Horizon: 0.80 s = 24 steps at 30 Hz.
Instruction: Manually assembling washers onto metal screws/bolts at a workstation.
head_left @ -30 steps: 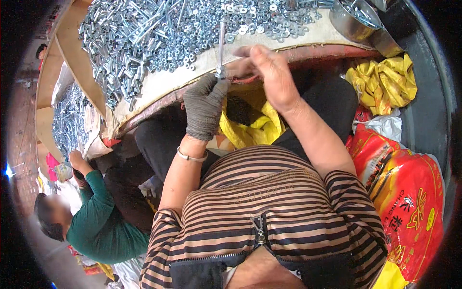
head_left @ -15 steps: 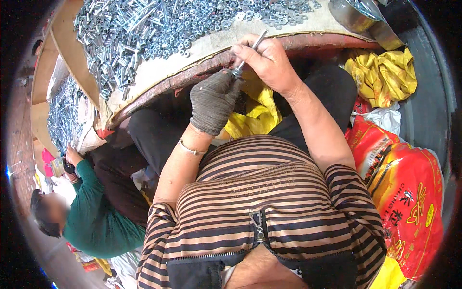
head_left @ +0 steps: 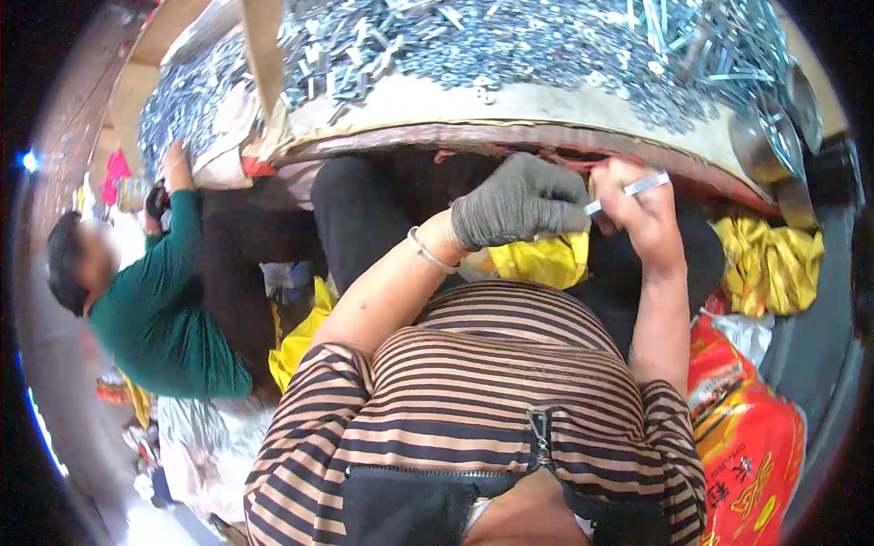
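My left hand [head_left: 523, 202], in a grey knitted glove, is closed around the lower end of a slim silver metal rod [head_left: 648, 184]. My bare right hand [head_left: 640, 214] grips the same rod, whose upper end sticks out past the fingers to the right. Motion blur and my fingers hide what sits at the lower end. Both hands are just off the worktable's near edge, above my lap. Beyond them lies a wide heap of loose silver hardware [head_left: 528, 55], with short metal tubes at the left and flat washers [head_left: 674, 111] toward the right.
A metal bowl [head_left: 763, 136] stands at the table's right end. Crumpled yellow bags [head_left: 769, 264] and a red printed sack [head_left: 751, 455] lie at my right. At left, a wooden divider [head_left: 262, 55] splits the heaps; a co-worker in a green top [head_left: 168, 309] sits there, one hand at the hardware.
My view has swung, so the table and co-worker sit differently in it. The rod has tipped from steep to nearly level, both hands still on it.
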Available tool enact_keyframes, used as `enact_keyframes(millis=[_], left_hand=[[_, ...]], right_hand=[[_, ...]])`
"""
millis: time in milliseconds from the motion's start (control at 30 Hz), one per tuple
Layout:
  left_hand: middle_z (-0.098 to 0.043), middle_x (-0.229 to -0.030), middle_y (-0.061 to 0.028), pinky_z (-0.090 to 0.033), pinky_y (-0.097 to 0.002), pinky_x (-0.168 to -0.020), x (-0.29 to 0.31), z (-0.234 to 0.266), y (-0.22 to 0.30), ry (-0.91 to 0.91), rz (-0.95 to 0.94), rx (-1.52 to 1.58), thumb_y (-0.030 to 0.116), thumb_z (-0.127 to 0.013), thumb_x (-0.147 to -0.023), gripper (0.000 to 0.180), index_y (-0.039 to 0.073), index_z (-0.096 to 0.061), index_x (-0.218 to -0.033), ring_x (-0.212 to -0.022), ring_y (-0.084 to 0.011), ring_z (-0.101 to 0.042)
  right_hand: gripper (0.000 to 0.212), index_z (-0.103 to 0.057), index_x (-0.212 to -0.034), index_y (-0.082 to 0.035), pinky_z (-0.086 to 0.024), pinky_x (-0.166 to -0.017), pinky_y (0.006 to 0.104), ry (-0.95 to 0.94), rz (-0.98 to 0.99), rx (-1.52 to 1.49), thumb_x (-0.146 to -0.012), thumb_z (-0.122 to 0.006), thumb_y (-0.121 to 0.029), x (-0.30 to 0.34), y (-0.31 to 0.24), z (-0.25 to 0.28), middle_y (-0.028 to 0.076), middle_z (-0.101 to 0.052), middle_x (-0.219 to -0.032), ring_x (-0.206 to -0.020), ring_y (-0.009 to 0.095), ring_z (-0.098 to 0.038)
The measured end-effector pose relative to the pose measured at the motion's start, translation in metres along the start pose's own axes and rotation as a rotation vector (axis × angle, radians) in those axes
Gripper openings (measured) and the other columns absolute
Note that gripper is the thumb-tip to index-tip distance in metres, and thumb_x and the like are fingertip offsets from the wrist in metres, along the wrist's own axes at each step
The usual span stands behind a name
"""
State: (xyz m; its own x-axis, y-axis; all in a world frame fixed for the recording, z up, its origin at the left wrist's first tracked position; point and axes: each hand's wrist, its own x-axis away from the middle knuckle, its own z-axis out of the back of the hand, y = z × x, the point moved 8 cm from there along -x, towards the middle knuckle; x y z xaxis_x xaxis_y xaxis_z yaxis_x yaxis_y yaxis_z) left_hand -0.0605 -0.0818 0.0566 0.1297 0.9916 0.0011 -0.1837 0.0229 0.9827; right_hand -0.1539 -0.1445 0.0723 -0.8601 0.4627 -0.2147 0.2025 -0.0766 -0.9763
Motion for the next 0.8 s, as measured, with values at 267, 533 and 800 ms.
enact_keyframes(millis=[267,533,800], left_hand=[[-0.066,-0.086,-0.0138,-0.049,-0.0348,-0.073,0.064,0.129,-0.023,0.649,0.091,-0.696,0.021,-0.065,-0.082,0.021,0.003,-0.066,-0.091,-0.079,-0.0243,-0.063],[-0.063,-0.107,-0.0149,-0.047,-0.0437,-0.085,0.128,0.28,-0.052,0.867,0.965,-1.348,0.037,-0.059,-0.081,0.036,0.009,-0.063,-0.103,-0.098,-0.0333,-0.06],[-0.065,-0.092,-0.0201,-0.046,-0.0449,-0.079,0.153,0.292,-0.048,0.852,0.791,-1.138,0.035,-0.056,-0.081,0.034,0.004,-0.066,-0.089,-0.091,-0.0342,-0.062]], right_hand=[[0.028,-0.055,-0.11,-0.003,-0.044,-0.057,0.0205,0.056,-0.212,0.088,-0.088,-0.062,-0.018,-0.011,0.044,0.012,0.002,-0.059,-0.079,-0.066,0.007,-0.053],[0.016,-0.06,-0.1,-0.005,-0.04,-0.048,0.0165,0.55,-0.105,0.226,-0.093,-0.056,-0.018,-0.012,0.057,0.063,-0.001,-0.059,-0.071,-0.057,0.003,-0.052],[0.012,-0.06,-0.098,-0.004,-0.039,-0.047,0.0161,0.562,-0.091,0.227,-0.093,-0.054,-0.014,-0.01,0.054,0.065,-0.001,-0.059,-0.07,-0.056,0.003,-0.052]])
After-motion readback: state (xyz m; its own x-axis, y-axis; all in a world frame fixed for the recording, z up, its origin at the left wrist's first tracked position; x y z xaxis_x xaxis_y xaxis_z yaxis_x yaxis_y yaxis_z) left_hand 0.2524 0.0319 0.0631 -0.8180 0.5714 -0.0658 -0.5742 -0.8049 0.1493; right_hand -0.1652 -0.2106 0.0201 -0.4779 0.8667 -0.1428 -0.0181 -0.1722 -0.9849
